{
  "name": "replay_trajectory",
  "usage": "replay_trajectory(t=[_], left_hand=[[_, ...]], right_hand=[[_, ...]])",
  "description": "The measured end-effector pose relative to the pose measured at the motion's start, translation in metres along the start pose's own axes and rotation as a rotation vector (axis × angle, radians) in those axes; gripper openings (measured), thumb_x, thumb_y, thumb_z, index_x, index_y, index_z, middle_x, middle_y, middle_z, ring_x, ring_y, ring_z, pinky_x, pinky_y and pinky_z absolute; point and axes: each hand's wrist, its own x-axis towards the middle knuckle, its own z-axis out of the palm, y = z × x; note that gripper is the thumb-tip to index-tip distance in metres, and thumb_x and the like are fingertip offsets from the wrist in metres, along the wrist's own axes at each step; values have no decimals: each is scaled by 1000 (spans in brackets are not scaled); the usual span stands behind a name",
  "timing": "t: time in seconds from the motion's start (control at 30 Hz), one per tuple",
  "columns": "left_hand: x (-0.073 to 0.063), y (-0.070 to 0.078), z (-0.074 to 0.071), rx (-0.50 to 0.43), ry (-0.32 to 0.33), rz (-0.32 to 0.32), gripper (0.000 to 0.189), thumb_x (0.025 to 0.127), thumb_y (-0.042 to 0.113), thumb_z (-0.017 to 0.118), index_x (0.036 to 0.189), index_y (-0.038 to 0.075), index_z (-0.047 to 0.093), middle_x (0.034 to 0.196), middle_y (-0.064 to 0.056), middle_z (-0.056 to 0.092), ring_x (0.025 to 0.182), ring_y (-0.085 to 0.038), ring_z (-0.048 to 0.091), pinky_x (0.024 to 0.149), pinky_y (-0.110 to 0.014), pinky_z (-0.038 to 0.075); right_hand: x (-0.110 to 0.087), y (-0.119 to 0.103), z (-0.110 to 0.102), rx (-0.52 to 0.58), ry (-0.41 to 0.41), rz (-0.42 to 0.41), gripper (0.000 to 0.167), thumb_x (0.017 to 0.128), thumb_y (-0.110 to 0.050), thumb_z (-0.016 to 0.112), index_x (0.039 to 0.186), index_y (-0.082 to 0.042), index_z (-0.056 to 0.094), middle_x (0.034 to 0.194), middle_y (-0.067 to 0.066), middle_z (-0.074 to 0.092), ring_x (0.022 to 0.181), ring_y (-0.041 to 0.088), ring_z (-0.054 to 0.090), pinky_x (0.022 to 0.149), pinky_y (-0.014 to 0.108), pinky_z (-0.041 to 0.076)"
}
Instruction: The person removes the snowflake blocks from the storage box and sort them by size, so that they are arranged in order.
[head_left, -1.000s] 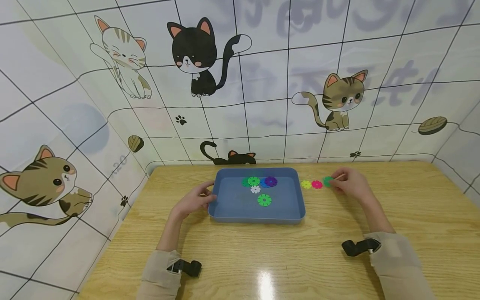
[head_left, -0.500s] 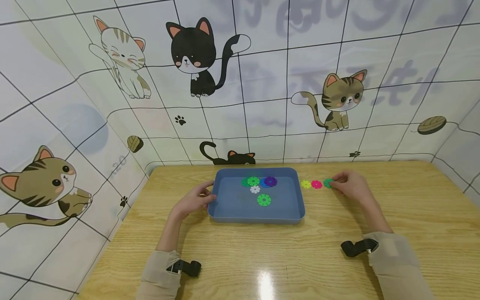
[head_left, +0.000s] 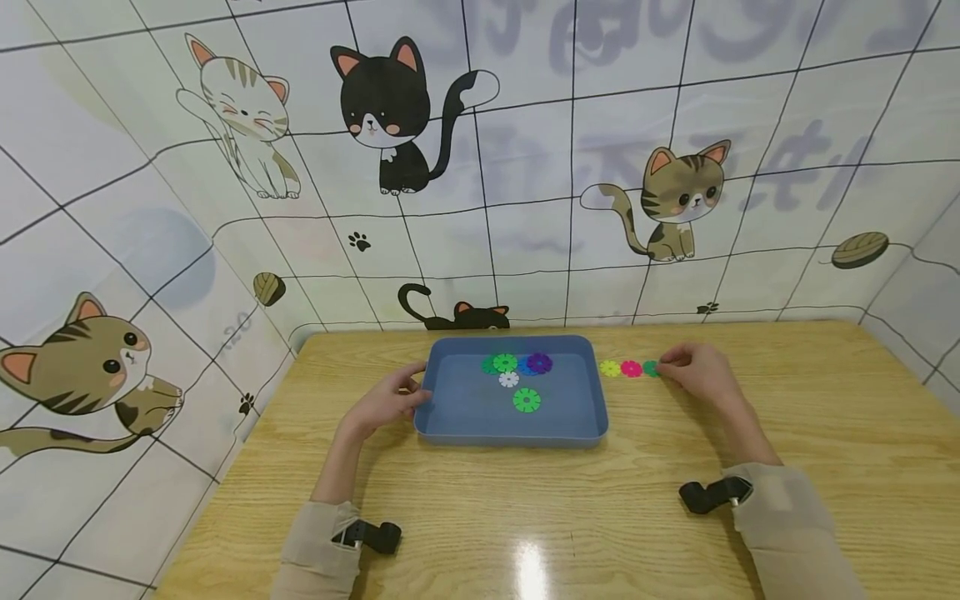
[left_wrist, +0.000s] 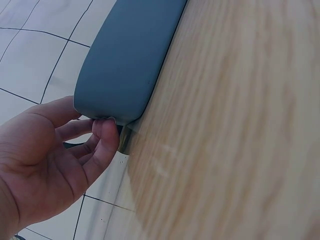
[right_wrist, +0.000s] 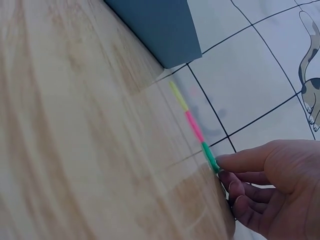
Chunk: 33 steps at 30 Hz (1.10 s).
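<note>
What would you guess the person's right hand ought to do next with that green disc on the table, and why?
Probably let go of the green disc and draw back a little. It already lies flat on the table, last in a row with the pink disc and yellow disc, and the right hand only pinches its edge. The left hand holds the blue tray at its rim.

We see a blue tray [head_left: 465,417] on a light wooden table [head_left: 585,517] with a streaky grain. Inside the tray lie 2 bright green discs [head_left: 527,401], 1 white disc [head_left: 508,379], 1 blue disc [head_left: 527,367] and 1 purple disc [head_left: 540,362]. On the table lie a yellow disc [head_left: 610,368], a pink disc [head_left: 631,368] and a green disc [head_left: 650,368]. The white wall [head_left: 525,233] carries a black grid and cartoon cats: black-and-white, brown tabby, cream striped. The sleeves [head_left: 787,533] are beige.
</note>
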Motion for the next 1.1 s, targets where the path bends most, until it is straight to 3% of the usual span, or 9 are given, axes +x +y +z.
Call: replay_trajectory(t=[0.3, 0.5, 0.9, 1.1], left_hand=[[-1, 2, 1, -1, 1, -19, 66, 103, 11, 58, 158, -2, 25, 102, -15, 54, 70, -24, 55, 70, -35, 50], [-1, 2, 1, -1, 1, -15, 66, 103, 11, 58, 158, -3, 25, 101, -14, 54, 70, -24, 55, 71, -36, 51], [-1, 0, 1, 5, -2, -10, 66, 104, 12, 58, 158, -2, 24, 102, -15, 54, 70, -23, 55, 72, -36, 51], [-1, -1, 0, -1, -3, -2, 66, 104, 12, 57, 158, -3, 23, 102, -15, 54, 71, -23, 55, 71, -35, 51]], right_hand=[[-1, -3, -4, 138, -58, 40, 37, 100, -19, 63, 119, 13, 63, 99, 20, 68, 75, 19, 61, 62, 29, 53], [-5, -14, -5, 136, -21, 27, 42, 102, -27, 61, 124, 8, 64, 105, 21, 65, 84, 24, 60, 67, 27, 50], [-6, -41, -5, 169, -42, -20, 47, 103, -37, 58, 129, 2, 62, 113, 23, 65, 91, 33, 64, 74, 39, 54], [-5, -56, -2, 180, -48, -74, 44, 102, -35, 61, 128, 2, 64, 112, 22, 67, 92, 33, 65, 72, 38, 54]])
